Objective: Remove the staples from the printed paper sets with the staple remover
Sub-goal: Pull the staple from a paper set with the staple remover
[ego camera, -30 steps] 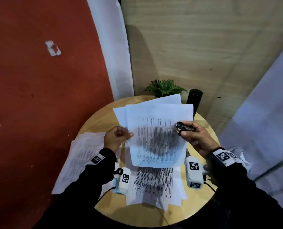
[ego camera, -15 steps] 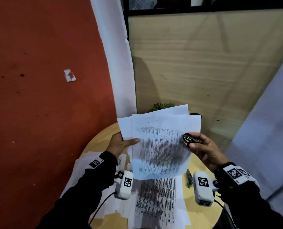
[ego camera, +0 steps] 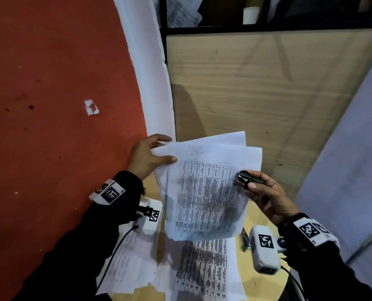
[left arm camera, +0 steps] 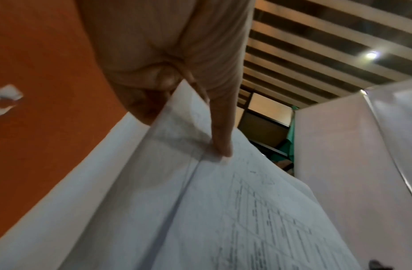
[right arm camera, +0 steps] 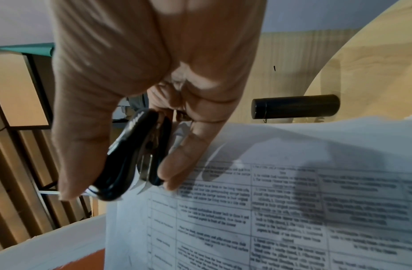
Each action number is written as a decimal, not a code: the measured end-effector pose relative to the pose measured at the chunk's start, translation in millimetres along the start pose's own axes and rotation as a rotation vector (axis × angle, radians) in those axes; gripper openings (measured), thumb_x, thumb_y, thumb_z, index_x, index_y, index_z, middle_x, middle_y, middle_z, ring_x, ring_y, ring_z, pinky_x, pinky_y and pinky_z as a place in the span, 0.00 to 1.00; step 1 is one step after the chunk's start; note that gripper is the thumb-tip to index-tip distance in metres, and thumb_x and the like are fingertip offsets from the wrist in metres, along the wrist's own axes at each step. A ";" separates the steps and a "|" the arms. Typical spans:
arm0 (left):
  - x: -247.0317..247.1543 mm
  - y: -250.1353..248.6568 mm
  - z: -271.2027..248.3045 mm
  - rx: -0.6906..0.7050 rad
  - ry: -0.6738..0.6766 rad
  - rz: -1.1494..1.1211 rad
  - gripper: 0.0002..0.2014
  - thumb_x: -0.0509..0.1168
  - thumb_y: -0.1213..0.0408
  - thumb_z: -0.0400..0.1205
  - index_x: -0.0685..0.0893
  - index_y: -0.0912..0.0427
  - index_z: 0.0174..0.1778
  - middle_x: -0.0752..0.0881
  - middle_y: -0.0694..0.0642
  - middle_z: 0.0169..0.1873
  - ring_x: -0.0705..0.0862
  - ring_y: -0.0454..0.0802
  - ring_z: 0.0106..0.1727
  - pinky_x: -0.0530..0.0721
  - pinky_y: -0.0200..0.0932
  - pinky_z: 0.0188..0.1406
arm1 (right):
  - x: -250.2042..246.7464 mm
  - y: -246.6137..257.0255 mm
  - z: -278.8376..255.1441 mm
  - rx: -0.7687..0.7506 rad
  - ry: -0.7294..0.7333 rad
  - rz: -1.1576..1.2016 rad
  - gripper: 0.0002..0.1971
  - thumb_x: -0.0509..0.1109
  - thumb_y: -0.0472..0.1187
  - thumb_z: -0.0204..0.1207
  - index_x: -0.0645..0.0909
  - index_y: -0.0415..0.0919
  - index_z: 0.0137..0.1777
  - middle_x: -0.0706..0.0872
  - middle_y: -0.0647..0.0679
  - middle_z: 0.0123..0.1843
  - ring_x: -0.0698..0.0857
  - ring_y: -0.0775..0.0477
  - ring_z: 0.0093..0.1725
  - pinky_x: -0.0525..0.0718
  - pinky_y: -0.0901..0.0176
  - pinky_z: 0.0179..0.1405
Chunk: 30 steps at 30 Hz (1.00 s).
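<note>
A printed paper set (ego camera: 206, 192) with a dense table on it is held up above the table. My left hand (ego camera: 162, 152) pinches its top left corner, thumb on the front (left arm camera: 223, 142). Two short dark marks (ego camera: 197, 153) sit near the top edge. My right hand (ego camera: 253, 181) grips a black staple remover (ego camera: 245, 178) at the sheet's right edge. In the right wrist view the staple remover (right arm camera: 135, 159) lies between thumb and fingers, its metal claws touching the paper set (right arm camera: 292, 210).
More printed sheets (ego camera: 202, 272) lie spread on the round wooden table (ego camera: 267, 285) below the hands, others (ego camera: 128, 257) hang over its left side. A pen-like item (ego camera: 245, 238) lies to the right. A black cylinder (right arm camera: 294, 107) stands at the back. Red floor lies left.
Both hands have lifted the paper set higher and the head view has tilted up. My left hand has moved from the sheet's left edge up to its top left corner.
</note>
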<state>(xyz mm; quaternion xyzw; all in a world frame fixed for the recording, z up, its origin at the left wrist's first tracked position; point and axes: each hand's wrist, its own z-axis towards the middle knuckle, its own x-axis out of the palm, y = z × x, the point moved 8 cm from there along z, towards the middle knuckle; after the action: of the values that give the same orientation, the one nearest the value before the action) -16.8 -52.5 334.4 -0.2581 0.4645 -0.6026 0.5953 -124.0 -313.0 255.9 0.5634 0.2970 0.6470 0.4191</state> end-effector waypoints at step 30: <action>38.4 5.1 4.7 -0.019 0.280 0.538 0.17 0.61 0.43 0.62 0.84 0.52 0.35 0.87 0.56 0.32 0.87 0.62 0.44 0.84 0.60 0.45 | -3.7 -27.0 -13.3 0.037 -0.114 -0.029 0.37 0.91 0.46 0.23 0.89 0.41 0.40 0.92 0.44 0.42 0.90 0.51 0.41 0.86 0.66 0.35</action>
<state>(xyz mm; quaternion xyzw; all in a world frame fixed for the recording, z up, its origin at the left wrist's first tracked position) -16.4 -89.8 322.7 -0.0458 0.5993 -0.4488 0.6613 -131.3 -302.3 228.5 0.6026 0.2929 0.6020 0.4343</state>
